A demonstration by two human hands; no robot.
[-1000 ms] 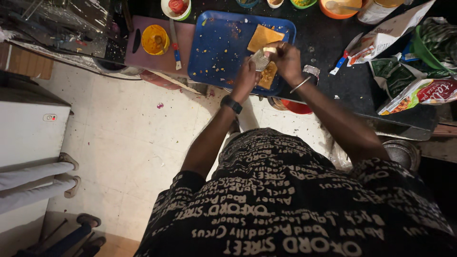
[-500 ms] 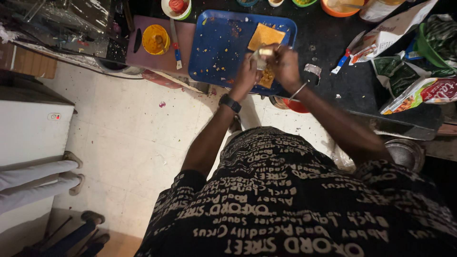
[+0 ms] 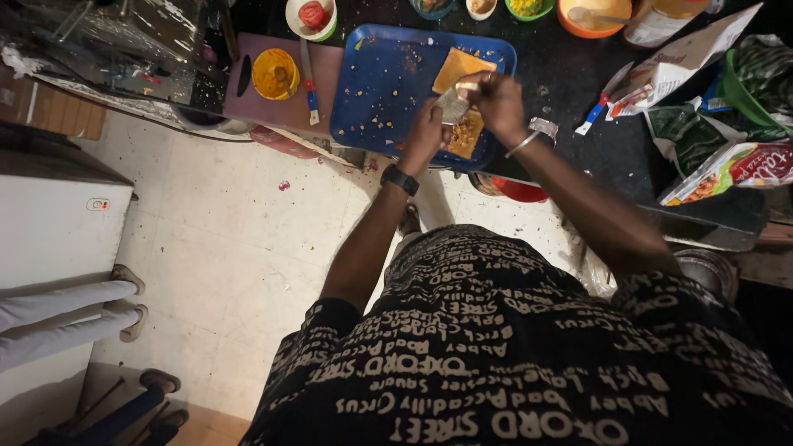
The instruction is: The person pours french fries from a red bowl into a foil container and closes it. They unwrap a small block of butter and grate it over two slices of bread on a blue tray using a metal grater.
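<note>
Dark and cluttered, the tabletop (image 3: 578, 91) runs along the top of the view above a pale tiled floor (image 3: 215, 248), where another person's white-trousered legs (image 3: 66, 310) show at the left edge. Toward the tabletop's left end a maroon cutting board (image 3: 268, 103) carries a small yellow bowl (image 3: 275, 73) with an orange residue and a blue-handled knife (image 3: 308, 83), while a white cup (image 3: 311, 16) at the far edge holds something red. Next comes a blue rectangular plastic tray (image 3: 388, 91), crumb-strewn, with two orange-yellow slices (image 3: 460, 70) near its right edge. Over the nearer slice the left hand (image 3: 425, 132), a black watch on its wrist, and the right hand (image 3: 494, 99) are both closed on a small pale wrapped piece (image 3: 453, 106); it looks like unwrapping or spreading, so I judge the next move needs a steady pinch and a pull apart. Further right stand an orange bowl (image 3: 593, 15) with a spoon, and printed food packets (image 3: 727, 165).
</note>
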